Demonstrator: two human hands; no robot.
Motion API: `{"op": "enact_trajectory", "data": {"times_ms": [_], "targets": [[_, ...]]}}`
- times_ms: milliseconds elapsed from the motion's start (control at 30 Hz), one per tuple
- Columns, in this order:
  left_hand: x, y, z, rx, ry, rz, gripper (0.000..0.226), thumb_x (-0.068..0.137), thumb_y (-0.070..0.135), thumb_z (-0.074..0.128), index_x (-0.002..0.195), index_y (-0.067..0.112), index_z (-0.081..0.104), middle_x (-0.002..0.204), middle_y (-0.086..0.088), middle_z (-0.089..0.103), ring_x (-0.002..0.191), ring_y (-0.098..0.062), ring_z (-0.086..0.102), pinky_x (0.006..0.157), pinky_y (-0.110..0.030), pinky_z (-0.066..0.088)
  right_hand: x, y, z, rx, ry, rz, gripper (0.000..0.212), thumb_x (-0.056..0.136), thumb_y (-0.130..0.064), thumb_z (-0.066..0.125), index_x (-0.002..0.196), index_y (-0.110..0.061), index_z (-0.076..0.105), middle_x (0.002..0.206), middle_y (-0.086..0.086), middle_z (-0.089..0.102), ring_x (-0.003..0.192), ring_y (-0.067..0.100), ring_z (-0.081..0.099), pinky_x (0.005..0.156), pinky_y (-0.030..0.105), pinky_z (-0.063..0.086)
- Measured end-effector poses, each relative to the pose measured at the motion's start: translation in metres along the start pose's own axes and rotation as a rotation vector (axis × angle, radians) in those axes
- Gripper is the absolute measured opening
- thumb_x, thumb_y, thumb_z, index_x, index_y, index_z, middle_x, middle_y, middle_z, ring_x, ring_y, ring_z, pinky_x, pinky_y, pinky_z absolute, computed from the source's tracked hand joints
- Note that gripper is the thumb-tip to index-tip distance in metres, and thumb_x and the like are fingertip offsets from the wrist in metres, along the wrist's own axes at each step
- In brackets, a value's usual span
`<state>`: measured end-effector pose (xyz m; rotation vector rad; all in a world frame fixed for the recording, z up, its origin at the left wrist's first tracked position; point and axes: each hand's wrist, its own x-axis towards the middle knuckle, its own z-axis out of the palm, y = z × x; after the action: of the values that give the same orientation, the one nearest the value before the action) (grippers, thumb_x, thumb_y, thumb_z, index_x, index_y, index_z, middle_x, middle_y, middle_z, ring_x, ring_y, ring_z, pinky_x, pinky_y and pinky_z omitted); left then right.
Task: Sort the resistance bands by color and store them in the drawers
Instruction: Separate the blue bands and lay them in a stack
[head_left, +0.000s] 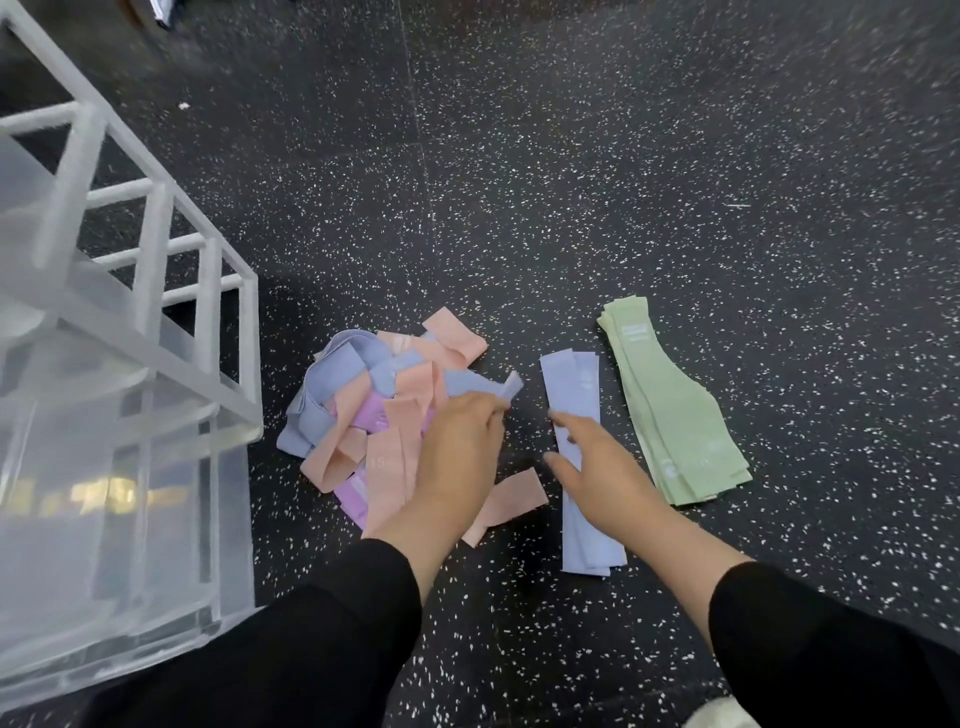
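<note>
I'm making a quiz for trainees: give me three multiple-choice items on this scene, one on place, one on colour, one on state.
1. Where is the green stack?
A. Right of the blue stack
B. In a drawer
C. On the mixed pile

2. What colour is the band in the left hand?
A. Green
B. Blue
C. Peach

3. How do the green bands lie?
A. Crumpled
B. Knotted
C. Flat, stacked

Key: 1 A, it lies rightmost on the floor; 2 B, blue shows at the fingers; 3 C, they overlap flat.

The left hand (457, 441) hides part of the mixed pile (363, 410).
</note>
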<state>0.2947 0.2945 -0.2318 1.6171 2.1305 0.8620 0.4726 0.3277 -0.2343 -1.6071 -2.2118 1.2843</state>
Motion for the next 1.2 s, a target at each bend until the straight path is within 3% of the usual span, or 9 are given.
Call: {"op": "enact_trajectory", "data": {"times_ms": [167, 267, 333, 533, 667, 767, 900, 1100, 1200], "targets": [[0.014, 0.052, -0.067, -0.464, -0.032, -0.121, 0.032, 0.097, 0.006, 0.056, 0.09, 0.036, 0.063, 0.089, 0.006, 0.068, 0.08, -0.012, 0.06, 0.076, -0.028, 0.05, 0.01, -0.05, -0.017, 0.256, 0.026, -0.055, 0.073, 0.101, -0.029, 0.062, 0.159, -0.037, 0.019, 0.157, -0.021, 0.029, 0.14, -0.001, 0.031, 0.107, 0.016, 0.024], [0.024, 0.069, -0.099, -0.616, -0.034, -0.113, 0.034, 0.091, 0.004, 0.054, 0.095, 0.036, 0.064, 0.091, 0.0, 0.07, 0.085, -0.032, 0.065, 0.076, -0.051, 0.06, 0.01, -0.067, -0.029, 0.312, 0.047, -0.129, 0.046, 0.1, -0.019, 0.064, 0.138, -0.037, 0.044, 0.134, -0.02, 0.053, 0.098, -0.03, 0.047, 0.08, -0.005, 0.034], [0.032, 0.074, -0.113, -0.674, -0.015, -0.102, 0.033, 0.088, 0.005, 0.055, 0.099, 0.035, 0.064, 0.087, 0.0, 0.07, 0.083, -0.032, 0.067, 0.08, -0.059, 0.058, 0.008, -0.069, -0.034, 0.352, 0.056, -0.102, 0.019, 0.098, -0.023, 0.066, 0.116, -0.028, 0.062, 0.106, -0.011, 0.069, 0.078, -0.015, 0.06, 0.061, 0.002, 0.043], [0.046, 0.09, -0.127, -0.7, 0.0, -0.081, 0.03, 0.094, -0.001, 0.053, 0.105, 0.025, 0.062, 0.094, -0.019, 0.07, 0.071, -0.024, 0.066, 0.062, -0.038, 0.057, -0.007, -0.056, -0.034, 0.559, -0.031, -0.009, 0.015, 0.096, -0.026, 0.069, 0.094, -0.011, 0.068, 0.083, 0.006, 0.078, 0.072, 0.017, 0.072, 0.075, 0.041, 0.059], [0.057, 0.094, -0.112, -0.69, -0.028, -0.108, 0.031, 0.092, -0.003, 0.051, 0.105, 0.023, 0.063, 0.095, -0.024, 0.067, 0.076, -0.025, 0.064, 0.067, -0.046, 0.061, -0.019, -0.032, -0.027, 0.602, -0.021, 0.087, 0.015, 0.096, -0.027, 0.069, 0.102, -0.013, 0.068, 0.088, 0.008, 0.078, 0.077, 0.027, 0.076, 0.076, 0.051, 0.063], [0.065, 0.099, -0.093, -0.676, -0.059, -0.128, 0.03, 0.094, -0.004, 0.049, 0.108, 0.018, 0.062, 0.088, -0.008, 0.068, 0.075, -0.015, 0.062, 0.059, -0.027, 0.054, -0.03, -0.014, -0.025, 0.517, -0.025, 0.122, 0.011, 0.096, -0.029, 0.067, 0.099, -0.019, 0.07, 0.087, 0.005, 0.076, 0.071, 0.017, 0.067, 0.072, 0.038, 0.054], [0.084, 0.101, -0.064, -0.621, -0.108, -0.186, 0.03, 0.095, -0.002, 0.048, 0.11, 0.02, 0.062, 0.094, -0.002, 0.067, 0.07, -0.016, 0.06, 0.06, -0.03, 0.053, -0.04, 0.009, -0.021, 0.527, 0.006, 0.197, 0.059, 0.079, -0.048, 0.07, 0.109, 0.002, 0.059, 0.111, 0.032, 0.062, 0.076, 0.018, 0.054, 0.074, 0.041, 0.049], [0.099, 0.084, -0.028, -0.304, -0.251, -0.236, 0.052, 0.104, 0.015, 0.052, 0.154, 0.023, 0.039, 0.151, -0.004, 0.048, 0.119, -0.021, 0.057, 0.082, -0.029, 0.047, -0.031, 0.031, -0.014, 0.333, -0.014, 0.346, 0.072, 0.092, -0.045, 0.068, 0.153, -0.02, 0.039, 0.14, 0.006, 0.062, 0.12, 0.027, 0.063, 0.096, 0.039, 0.052], [0.072, 0.057, -0.014, -0.212, -0.272, -0.236, 0.05, 0.104, 0.018, 0.051, 0.152, 0.022, 0.042, 0.151, -0.006, 0.051, 0.12, -0.024, 0.059, 0.093, -0.035, 0.052, -0.033, 0.043, -0.011, 0.018, -0.014, 0.339, 0.07, 0.099, -0.038, 0.061, 0.158, -0.014, 0.03, 0.147, 0.011, 0.053, 0.122, 0.026, 0.058, 0.095, 0.033, 0.045]]}}
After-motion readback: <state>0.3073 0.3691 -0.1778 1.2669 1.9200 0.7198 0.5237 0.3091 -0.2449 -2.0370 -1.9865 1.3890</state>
